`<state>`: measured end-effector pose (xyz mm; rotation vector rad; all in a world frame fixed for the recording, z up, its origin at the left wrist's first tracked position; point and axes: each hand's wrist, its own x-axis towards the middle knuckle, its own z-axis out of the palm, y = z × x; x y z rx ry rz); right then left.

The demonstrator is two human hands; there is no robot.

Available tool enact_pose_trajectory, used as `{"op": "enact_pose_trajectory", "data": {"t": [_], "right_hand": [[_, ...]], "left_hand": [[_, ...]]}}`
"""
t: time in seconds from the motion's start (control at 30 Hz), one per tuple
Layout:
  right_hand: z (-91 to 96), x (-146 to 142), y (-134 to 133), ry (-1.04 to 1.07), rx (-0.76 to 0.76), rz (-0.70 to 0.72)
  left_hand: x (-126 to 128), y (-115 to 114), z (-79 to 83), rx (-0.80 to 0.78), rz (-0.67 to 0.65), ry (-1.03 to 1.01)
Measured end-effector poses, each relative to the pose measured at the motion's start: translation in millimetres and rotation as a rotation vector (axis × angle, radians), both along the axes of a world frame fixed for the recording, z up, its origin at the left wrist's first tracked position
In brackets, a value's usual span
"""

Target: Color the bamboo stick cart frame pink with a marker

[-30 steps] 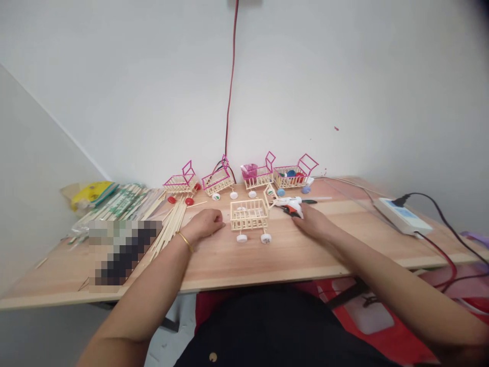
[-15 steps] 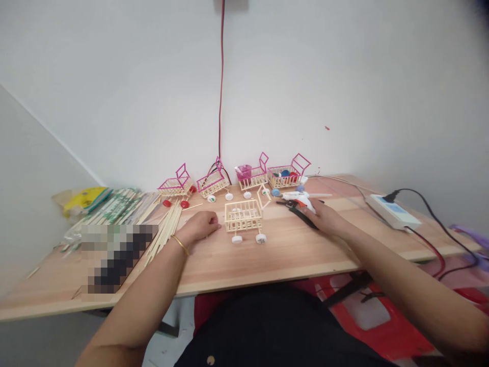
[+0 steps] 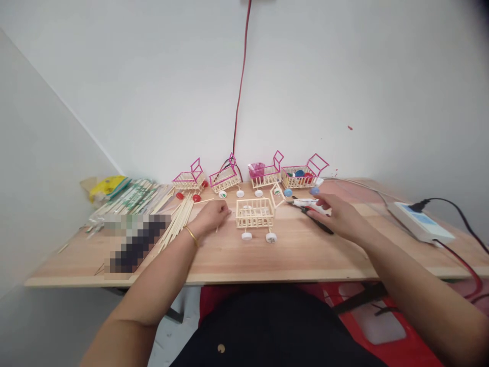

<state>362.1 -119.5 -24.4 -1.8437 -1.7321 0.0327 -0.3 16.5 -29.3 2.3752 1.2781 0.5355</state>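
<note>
My left hand is closed beside the unpainted stick cart, its fingers curled together. A thin pale sliver shows below them; whether they pinch it I cannot tell. The cart stands upright on white bottle-cap wheels, with a bent stick handle at its right end. My right hand is open, fingers apart, over the white glue gun; the hand hides part of it. Black-handled pliers lie just below the glue gun, partly under the right hand.
Several carts with pink rims line the wall. Loose sticks and bagged sticks lie left, near a yellow packet and a blurred dark object. A white power strip with cords sits right.
My right hand has loosened from the glue gun and lifted, its fingers now apart. My left hand stays closed by the cart. The whole view has shifted.
</note>
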Motion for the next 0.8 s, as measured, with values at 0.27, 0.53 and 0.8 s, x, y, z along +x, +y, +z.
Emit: {"op": "enact_pose_trajectory", "data": {"t": [0.27, 0.53, 0.8], "right_hand": [[22.9, -60.2, 21.7, 0.224, -0.219, 0.373], [20.5, -67.7, 34.9, 0.246, -0.256, 0.465], [12.8, -70.0, 40.1, 0.284, -0.248, 0.532]], "left_hand": [[1.1, 1.5, 5.5, -0.128, -0.079, -0.600], [1.7, -5.4, 6.2, -0.302, -0.362, -0.574], [1.5, -10.0, 6.3, -0.345, -0.368, -0.423]]}}
